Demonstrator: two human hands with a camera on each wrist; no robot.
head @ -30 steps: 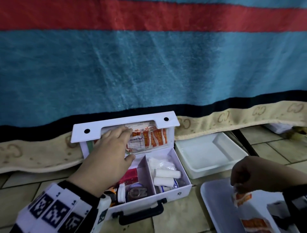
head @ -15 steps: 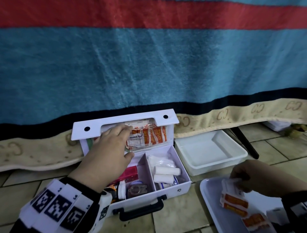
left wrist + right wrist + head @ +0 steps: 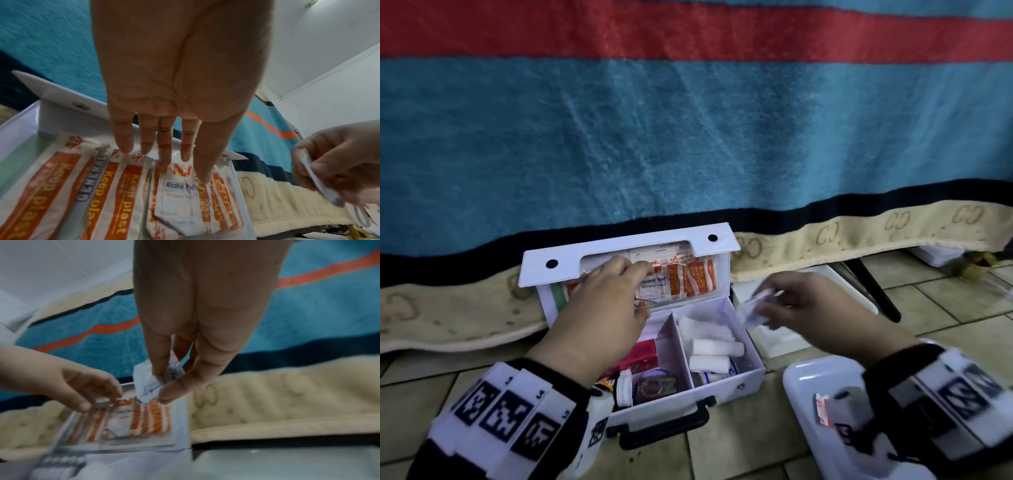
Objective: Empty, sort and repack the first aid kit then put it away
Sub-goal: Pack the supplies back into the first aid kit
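Underneath, tiled floor (image 3: pixel 739 442); left grip (image 3: pixel 602 308) wide, right grip (image 3: pixel 801 305) holding sachet (image 3: pixel 150 382).

Plasters (image 3: pixel 695 275) sit in the kit (image 3: pixel 722 387) lid, tray (image 3: pixel 796 380) right of it.

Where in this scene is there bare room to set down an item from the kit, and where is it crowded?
The white tray right of the first aid kit shows bare floor near its front edge, though the right hand hovers over it. The nearer tray looks bare at its left end. Crowded: both kit compartments and the lid pocket, where the left hand works.
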